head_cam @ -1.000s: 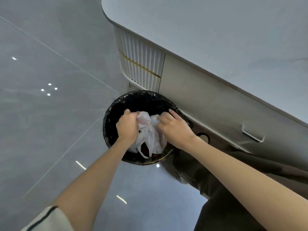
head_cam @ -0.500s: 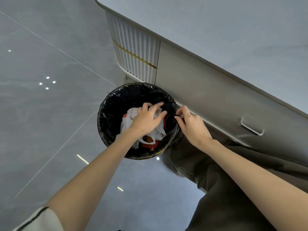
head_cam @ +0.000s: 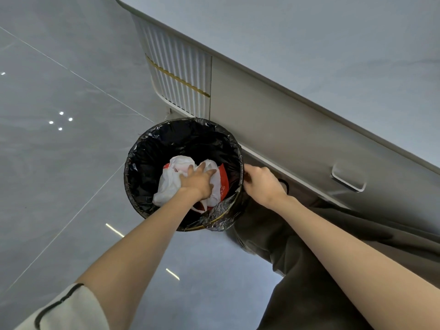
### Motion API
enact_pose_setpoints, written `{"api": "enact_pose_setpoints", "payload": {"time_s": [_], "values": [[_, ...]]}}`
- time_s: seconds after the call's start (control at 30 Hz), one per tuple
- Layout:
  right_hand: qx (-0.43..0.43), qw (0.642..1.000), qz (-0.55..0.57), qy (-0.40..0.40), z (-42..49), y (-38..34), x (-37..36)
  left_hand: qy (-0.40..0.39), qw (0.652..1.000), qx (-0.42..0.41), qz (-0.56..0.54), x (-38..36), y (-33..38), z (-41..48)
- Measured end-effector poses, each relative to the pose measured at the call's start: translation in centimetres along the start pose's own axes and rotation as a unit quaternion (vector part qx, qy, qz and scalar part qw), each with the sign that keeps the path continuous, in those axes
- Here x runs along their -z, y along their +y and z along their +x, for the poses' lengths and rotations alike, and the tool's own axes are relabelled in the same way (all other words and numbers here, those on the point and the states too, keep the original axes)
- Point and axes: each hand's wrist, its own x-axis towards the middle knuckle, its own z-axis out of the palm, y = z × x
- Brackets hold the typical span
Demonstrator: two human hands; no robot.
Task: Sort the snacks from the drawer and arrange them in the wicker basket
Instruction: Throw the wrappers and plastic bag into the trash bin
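Pressed a crumpled white-and-red plastic bag (head_cam: 166, 184) into the black-lined waste bin (head_cam: 145, 160) with the left hand (head_cam: 196, 181), fingers spread; gripped the rim with the curled right hand (head_cam: 262, 184).

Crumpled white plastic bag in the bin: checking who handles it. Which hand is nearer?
Left. The left hand presses on the crumpled white-and-red plastic bag inside the black-lined round bin; the right hand holds the bin's rim beside it.
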Motion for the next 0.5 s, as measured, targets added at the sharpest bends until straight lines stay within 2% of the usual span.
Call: {"api": "enact_pose_setpoints", "payload": {"time_s": [0.1,0.23,0.5], "values": [[-0.024,0.999,-0.024,-0.025,0.0,0.6,0.7,0.049,0.998,-0.027,-0.008,1.0,0.0,-0.6],[-0.034,0.998,-0.022,0.04,-0.9,0.2,2.7,0.1,0.993,-0.057,-0.031,2.6,0.1,-2.0],[0.046,0.994,-0.032,0.091,-5.6,-3.5,8.0,0.243,0.955,-0.126,-0.117,8.2,2.4,-10.1]]}}
